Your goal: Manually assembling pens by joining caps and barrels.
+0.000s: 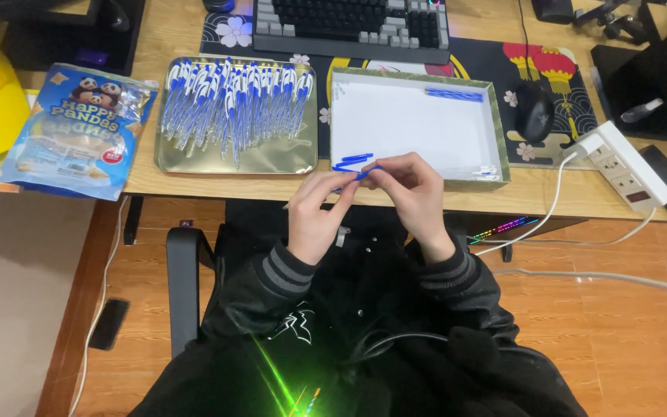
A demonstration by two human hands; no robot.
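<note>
**Hands at the near table edge, blue pen part pinched**

Dark jacket sleeves fill the foreground above a wooden plank floor. Left hand [314,216] and right hand [414,197] meet just off the table's [171,35] near edge, fingers of both closed on a thin blue pen part [364,174]. Behind them a white-lined box [418,127] holds a few blue pieces. Beside it, leftward, a gold tray [235,158] carries many blue-and-white pens [233,104]. Snack bag [75,127] overhangs the left near corner; power strip [623,166] lies right; keyboard [349,27] sits at the far edge.
</note>
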